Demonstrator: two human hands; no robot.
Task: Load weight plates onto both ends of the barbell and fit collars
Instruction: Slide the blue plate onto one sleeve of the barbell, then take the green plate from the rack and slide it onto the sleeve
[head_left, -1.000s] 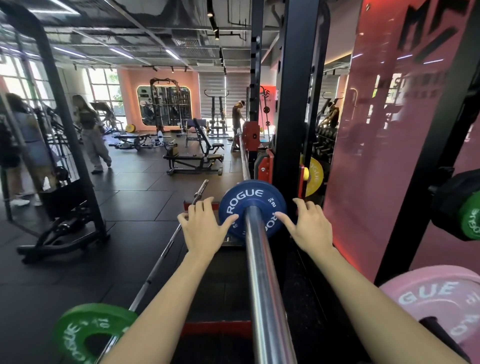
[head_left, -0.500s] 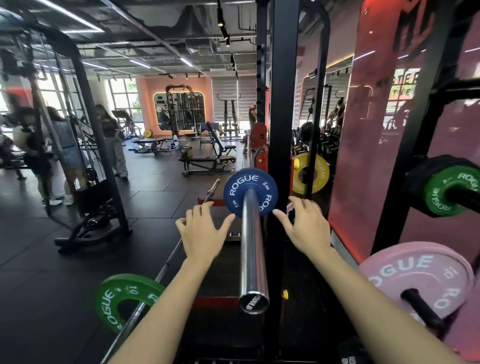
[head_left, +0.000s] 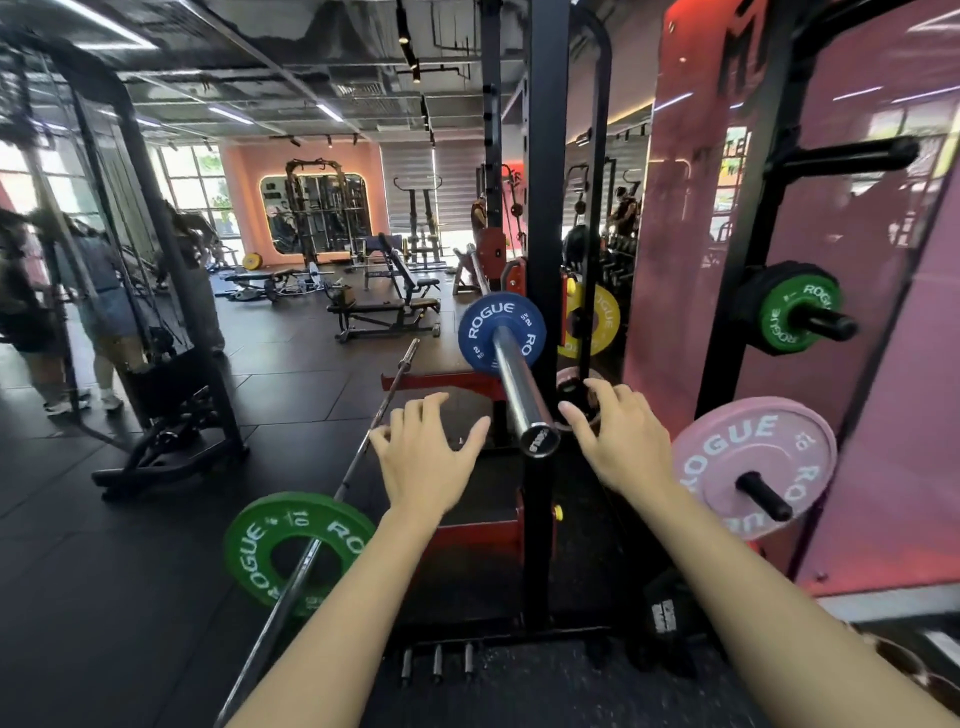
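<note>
The blue plate sits far down the barbell sleeve, whose bare end points back at me. My left hand hovers left of the sleeve, fingers spread and holding nothing; my right hand hovers just right of the sleeve's tip, fingers loosely open, empty too. A pink plate hangs on a rack peg beside it, and a green plate rides another bar on the floor.

Two bare forearms and hands
No sleeves, gloves, rings or watch are worn on the left hand or right hand; nails are kept short
</note>
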